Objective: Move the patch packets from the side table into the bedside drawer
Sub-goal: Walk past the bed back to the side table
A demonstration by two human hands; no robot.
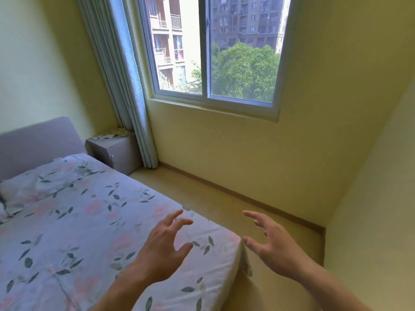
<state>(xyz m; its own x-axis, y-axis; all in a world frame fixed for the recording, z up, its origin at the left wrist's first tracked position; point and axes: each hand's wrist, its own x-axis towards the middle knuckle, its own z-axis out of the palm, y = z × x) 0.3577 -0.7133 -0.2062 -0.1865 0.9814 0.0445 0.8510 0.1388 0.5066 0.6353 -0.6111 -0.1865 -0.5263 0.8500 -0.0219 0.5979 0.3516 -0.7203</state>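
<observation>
The bed [94,221] is filling the left of the room, one bed, and one side table [113,151] is standing in the far corner by the curtain [125,86]. The packets [112,133] are lying in a loose pile on the table top; they are too small to count. Two hands: the left hand [165,250] and right hand [271,245] are hanging spread and holding nothing. I judge the person should be walking along the bedside first, then opening the drawer before gathering packets.

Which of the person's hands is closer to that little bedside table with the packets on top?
Left. The left hand hovers over the bed's corner, on the bedside table's side. The right hand hangs over the floor, farther away. Both are far from it.
</observation>
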